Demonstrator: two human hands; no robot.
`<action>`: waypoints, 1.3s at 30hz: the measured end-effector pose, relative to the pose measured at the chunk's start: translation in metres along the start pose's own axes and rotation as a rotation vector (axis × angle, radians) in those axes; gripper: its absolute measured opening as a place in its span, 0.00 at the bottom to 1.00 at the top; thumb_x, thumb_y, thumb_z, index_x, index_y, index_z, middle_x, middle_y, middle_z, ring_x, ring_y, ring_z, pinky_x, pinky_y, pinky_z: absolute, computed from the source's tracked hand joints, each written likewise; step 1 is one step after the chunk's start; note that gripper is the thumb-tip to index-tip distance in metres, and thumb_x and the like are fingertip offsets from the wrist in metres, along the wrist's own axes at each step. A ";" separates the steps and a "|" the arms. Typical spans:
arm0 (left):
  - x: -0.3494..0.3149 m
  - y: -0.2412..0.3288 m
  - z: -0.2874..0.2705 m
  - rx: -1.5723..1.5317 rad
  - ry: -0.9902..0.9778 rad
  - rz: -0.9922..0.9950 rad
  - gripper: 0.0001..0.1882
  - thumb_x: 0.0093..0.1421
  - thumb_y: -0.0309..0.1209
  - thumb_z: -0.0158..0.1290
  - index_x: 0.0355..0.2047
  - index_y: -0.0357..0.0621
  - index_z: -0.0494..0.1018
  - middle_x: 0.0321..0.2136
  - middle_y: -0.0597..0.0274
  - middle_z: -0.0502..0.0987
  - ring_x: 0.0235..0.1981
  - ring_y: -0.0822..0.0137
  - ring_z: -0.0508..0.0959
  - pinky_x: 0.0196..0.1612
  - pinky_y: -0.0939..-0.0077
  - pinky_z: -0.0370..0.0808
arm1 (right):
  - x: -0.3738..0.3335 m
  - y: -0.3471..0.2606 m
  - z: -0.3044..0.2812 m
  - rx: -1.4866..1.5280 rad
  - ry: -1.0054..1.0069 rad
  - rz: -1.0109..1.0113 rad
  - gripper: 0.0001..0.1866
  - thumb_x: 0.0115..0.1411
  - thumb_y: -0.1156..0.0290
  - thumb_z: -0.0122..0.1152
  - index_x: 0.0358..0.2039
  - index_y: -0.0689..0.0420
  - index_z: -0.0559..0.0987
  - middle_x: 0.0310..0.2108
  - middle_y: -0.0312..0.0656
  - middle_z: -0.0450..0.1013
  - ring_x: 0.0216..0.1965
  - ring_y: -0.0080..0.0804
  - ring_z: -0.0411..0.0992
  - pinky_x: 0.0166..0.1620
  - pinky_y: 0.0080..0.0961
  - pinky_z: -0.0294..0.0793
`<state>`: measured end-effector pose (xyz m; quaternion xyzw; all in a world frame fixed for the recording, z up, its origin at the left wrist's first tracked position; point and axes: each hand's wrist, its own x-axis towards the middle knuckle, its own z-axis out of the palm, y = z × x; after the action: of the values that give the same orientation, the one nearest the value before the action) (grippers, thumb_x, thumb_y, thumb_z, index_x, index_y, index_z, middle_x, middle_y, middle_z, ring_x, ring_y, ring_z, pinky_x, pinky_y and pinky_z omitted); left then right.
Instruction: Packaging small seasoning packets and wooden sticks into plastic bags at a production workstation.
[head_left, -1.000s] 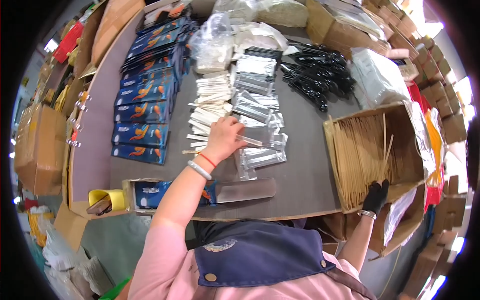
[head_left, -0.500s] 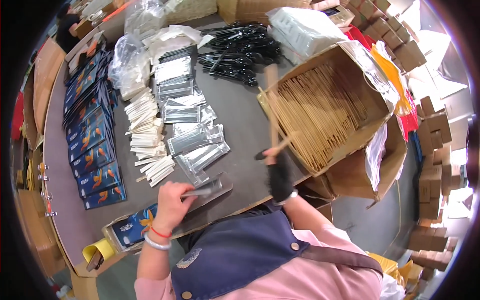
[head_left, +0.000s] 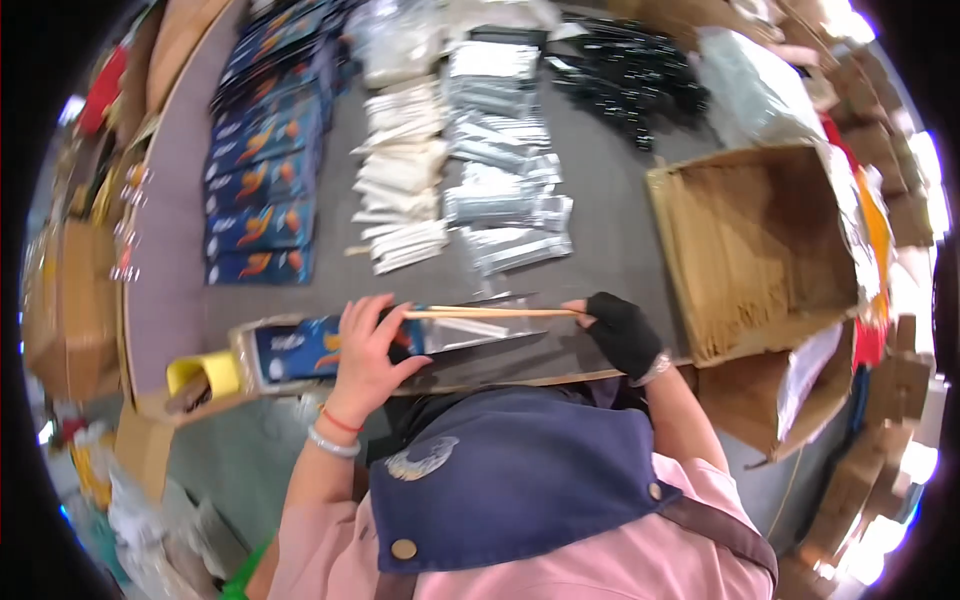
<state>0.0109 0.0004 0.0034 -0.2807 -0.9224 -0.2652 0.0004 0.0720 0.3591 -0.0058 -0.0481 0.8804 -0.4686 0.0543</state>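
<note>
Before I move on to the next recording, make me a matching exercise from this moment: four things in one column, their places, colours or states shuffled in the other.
Column one
1. Wooden chopsticks
2. Right hand
3. Left hand
4. White paper packets

Column two
A. Ungloved, with a red cord at the wrist
B. In a column just right of the blue packets
C. Stretching between the two hands
D. Wearing a black glove that leaves fingertips bare

Right pairs: 1-C, 2-D, 3-A, 4-B.
</note>
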 end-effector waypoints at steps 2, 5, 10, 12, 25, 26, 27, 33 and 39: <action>-0.001 -0.006 -0.001 -0.025 -0.106 -0.043 0.37 0.42 0.40 0.69 0.54 0.44 0.72 0.54 0.54 0.69 0.56 0.48 0.67 0.64 0.47 0.57 | 0.009 0.016 0.003 -0.145 -0.114 0.053 0.12 0.62 0.70 0.57 0.45 0.53 0.82 0.30 0.45 0.73 0.34 0.41 0.74 0.39 0.32 0.73; -0.013 -0.008 0.005 0.002 -0.079 -0.031 0.36 0.42 0.40 0.69 0.53 0.44 0.73 0.54 0.55 0.70 0.56 0.48 0.67 0.64 0.47 0.57 | 0.013 0.016 0.005 -0.368 -0.190 0.060 0.11 0.61 0.67 0.59 0.44 0.49 0.82 0.34 0.45 0.75 0.35 0.46 0.75 0.39 0.36 0.75; -0.007 -0.007 0.007 -0.004 -0.046 0.003 0.37 0.38 0.38 0.70 0.52 0.43 0.73 0.52 0.55 0.71 0.55 0.50 0.67 0.61 0.51 0.61 | 0.027 -0.009 0.022 -0.531 -0.164 0.039 0.10 0.61 0.66 0.60 0.42 0.48 0.83 0.34 0.44 0.76 0.36 0.46 0.75 0.40 0.38 0.75; 0.006 0.005 0.016 -0.021 -0.037 0.028 0.37 0.37 0.37 0.71 0.50 0.42 0.74 0.50 0.56 0.72 0.54 0.51 0.68 0.60 0.54 0.63 | 0.038 -0.011 0.048 -0.300 -0.055 -0.188 0.11 0.60 0.68 0.61 0.42 0.53 0.83 0.31 0.45 0.74 0.36 0.44 0.74 0.40 0.36 0.74; 0.034 0.017 0.022 -0.062 -0.167 0.081 0.42 0.33 0.27 0.71 0.53 0.49 0.72 0.49 0.57 0.71 0.51 0.51 0.69 0.54 0.57 0.67 | 0.051 -0.048 0.099 0.208 0.005 -0.033 0.23 0.51 0.66 0.71 0.47 0.56 0.75 0.43 0.45 0.75 0.43 0.46 0.74 0.43 0.37 0.75; 0.035 0.016 0.019 0.006 -0.181 0.137 0.35 0.36 0.27 0.69 0.49 0.55 0.75 0.45 0.57 0.72 0.48 0.51 0.70 0.51 0.57 0.69 | 0.052 -0.046 0.083 -0.101 -0.023 -0.031 0.30 0.46 0.57 0.74 0.48 0.55 0.74 0.43 0.43 0.74 0.46 0.42 0.73 0.48 0.37 0.71; 0.038 0.018 0.019 0.005 -0.178 0.131 0.35 0.36 0.27 0.69 0.49 0.55 0.75 0.45 0.57 0.72 0.48 0.51 0.70 0.51 0.57 0.69 | 0.053 -0.048 0.077 -0.102 -0.029 -0.034 0.30 0.46 0.57 0.74 0.48 0.55 0.74 0.43 0.43 0.74 0.46 0.42 0.73 0.48 0.37 0.71; 0.065 0.019 -0.030 0.142 -0.360 0.279 0.16 0.40 0.23 0.60 0.32 0.52 0.75 0.38 0.56 0.71 0.41 0.53 0.72 0.41 0.58 0.71 | 0.053 -0.057 0.046 -0.529 -0.094 -0.157 0.33 0.42 0.51 0.74 0.47 0.52 0.75 0.41 0.40 0.73 0.46 0.43 0.70 0.53 0.42 0.63; 0.059 -0.058 -0.058 0.325 0.045 0.123 0.19 0.41 0.27 0.63 0.37 0.46 0.78 0.45 0.50 0.73 0.48 0.49 0.72 0.50 0.56 0.71 | 0.045 -0.057 0.025 -0.568 0.112 -0.081 0.34 0.39 0.57 0.77 0.47 0.53 0.74 0.40 0.42 0.73 0.44 0.45 0.71 0.51 0.41 0.66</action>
<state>-0.0770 -0.0381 0.0338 -0.3266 -0.9340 -0.1185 0.0828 0.0330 0.3012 0.0256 -0.0706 0.9754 -0.2070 -0.0289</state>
